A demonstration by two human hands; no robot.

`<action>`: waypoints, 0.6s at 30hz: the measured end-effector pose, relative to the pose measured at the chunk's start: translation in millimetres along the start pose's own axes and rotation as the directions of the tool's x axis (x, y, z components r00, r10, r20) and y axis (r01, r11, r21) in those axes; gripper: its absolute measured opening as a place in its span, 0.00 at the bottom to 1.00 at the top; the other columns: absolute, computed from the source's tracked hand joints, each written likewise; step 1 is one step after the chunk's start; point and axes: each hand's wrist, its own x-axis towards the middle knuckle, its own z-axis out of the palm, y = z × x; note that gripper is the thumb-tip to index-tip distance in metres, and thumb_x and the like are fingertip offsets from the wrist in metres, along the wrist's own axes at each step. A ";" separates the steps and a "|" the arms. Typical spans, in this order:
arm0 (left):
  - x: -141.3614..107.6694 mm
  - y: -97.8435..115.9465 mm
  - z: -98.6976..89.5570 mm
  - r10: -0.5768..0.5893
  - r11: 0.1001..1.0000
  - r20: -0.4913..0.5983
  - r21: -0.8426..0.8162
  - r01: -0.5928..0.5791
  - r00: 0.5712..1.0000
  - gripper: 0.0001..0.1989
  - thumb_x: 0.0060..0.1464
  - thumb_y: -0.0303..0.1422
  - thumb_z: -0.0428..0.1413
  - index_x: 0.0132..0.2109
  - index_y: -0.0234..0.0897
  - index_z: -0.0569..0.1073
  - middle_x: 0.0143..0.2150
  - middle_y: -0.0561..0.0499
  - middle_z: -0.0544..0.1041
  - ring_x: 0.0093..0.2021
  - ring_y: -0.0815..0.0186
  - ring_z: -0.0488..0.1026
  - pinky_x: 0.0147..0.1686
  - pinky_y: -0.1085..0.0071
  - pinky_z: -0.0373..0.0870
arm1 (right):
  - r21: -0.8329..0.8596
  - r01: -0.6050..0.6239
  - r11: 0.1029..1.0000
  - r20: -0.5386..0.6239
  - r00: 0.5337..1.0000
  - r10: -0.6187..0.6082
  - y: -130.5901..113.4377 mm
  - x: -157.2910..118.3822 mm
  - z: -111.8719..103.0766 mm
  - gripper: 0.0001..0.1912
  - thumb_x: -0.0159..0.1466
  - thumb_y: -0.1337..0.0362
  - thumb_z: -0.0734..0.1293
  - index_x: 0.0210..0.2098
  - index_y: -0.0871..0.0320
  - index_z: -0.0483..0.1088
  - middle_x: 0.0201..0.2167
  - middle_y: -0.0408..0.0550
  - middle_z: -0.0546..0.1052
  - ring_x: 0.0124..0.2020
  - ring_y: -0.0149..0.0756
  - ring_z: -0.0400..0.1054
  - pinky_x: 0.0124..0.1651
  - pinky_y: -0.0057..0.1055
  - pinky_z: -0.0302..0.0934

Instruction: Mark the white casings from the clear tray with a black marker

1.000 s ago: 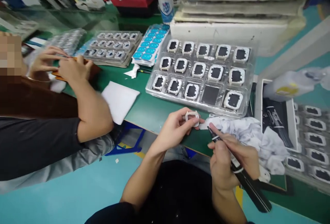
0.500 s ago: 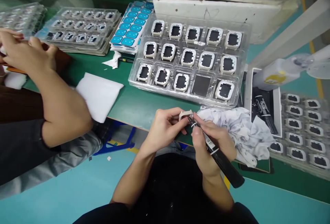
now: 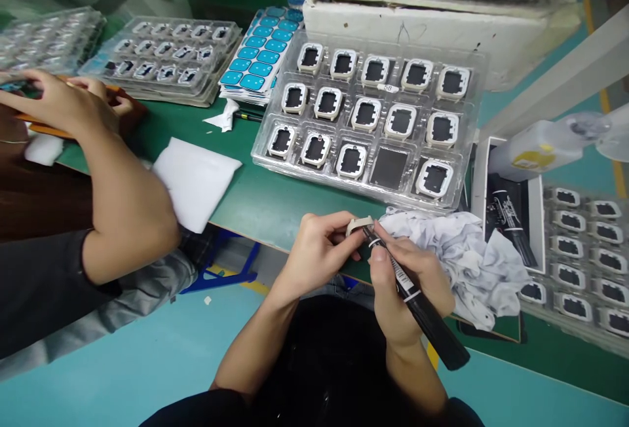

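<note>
Between the thumb and fingers of my left hand is a small off-white watch case, held just off the table's front edge. My right hand grips a black marker pen, slanted so its tip meets the inner side of the case. Whether the tip presses on the case I cannot tell. Just beyond my hands lies a clear plastic tray with several similar white cases in its compartments; one front compartment shows only its dark bottom. A crumpled white cloth sits beside my right hand.
At the right stand a white box with another marker, a clear bottle and another tray. Leftward are a folded white cloth, blue sticker sheets and stacked trays. A co-worker's arm reaches in at the left.
My view has shifted slightly, so the bench things appear a little further right. My hands keep the same hold on the case and marker. The co-worker's hands have moved a little.
</note>
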 end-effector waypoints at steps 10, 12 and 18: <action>-0.5 0.8 0.2 0.065 0.990 -0.002 0.126 -0.064 0.998 0.15 0.70 0.35 0.59 0.33 0.35 0.76 0.25 0.56 0.74 0.25 0.74 0.65 0.29 0.75 0.61 | -0.140 0.131 0.981 0.027 0.991 -0.128 -3.5 3.5 1.5 0.09 0.71 0.74 0.74 0.46 0.55 0.75 0.40 0.44 0.82 0.46 0.45 0.84 0.50 0.38 0.84; -0.4 1.1 0.0 0.075 0.991 0.003 0.114 -0.074 0.997 0.16 0.71 0.35 0.59 0.32 0.35 0.74 0.24 0.57 0.73 0.25 0.74 0.65 0.28 0.75 0.60 | -0.096 0.143 0.985 0.011 0.990 -0.142 -3.8 4.2 1.2 0.09 0.71 0.75 0.74 0.48 0.57 0.75 0.39 0.45 0.81 0.45 0.44 0.84 0.51 0.40 0.84; -0.8 0.5 0.1 0.063 0.994 0.003 0.087 -0.063 0.998 0.16 0.70 0.34 0.60 0.32 0.35 0.74 0.24 0.57 0.73 0.24 0.74 0.64 0.27 0.76 0.60 | -0.187 0.121 0.975 0.082 0.991 -0.107 -7.5 5.0 -2.3 0.08 0.73 0.74 0.73 0.46 0.57 0.74 0.40 0.46 0.83 0.48 0.44 0.84 0.48 0.34 0.83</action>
